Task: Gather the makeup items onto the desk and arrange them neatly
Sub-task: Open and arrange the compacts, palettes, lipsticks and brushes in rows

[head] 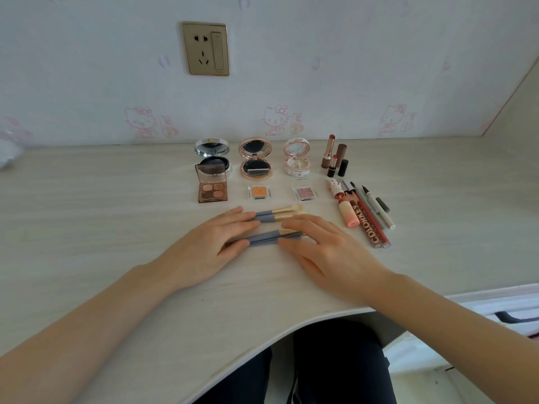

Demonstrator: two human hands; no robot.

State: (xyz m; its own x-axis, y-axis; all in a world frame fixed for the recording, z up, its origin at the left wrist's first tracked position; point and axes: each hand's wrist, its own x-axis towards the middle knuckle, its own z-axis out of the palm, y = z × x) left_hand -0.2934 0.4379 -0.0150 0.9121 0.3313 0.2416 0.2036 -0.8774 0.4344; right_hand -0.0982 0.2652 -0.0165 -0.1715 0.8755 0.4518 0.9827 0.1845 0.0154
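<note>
On the desk (87,199), below an open eyeshadow palette (212,189), the grey-handled makeup brushes (264,239) are laid side by side and touched at the handles by the straight fingers of the left hand (215,243) and at the bristle ends by the flat fingers of the right hand (329,252), nothing being gripped.

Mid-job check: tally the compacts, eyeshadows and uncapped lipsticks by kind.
Compacts: 3
Eyeshadows: 3
Uncapped lipsticks: 2
Total: 8
</note>
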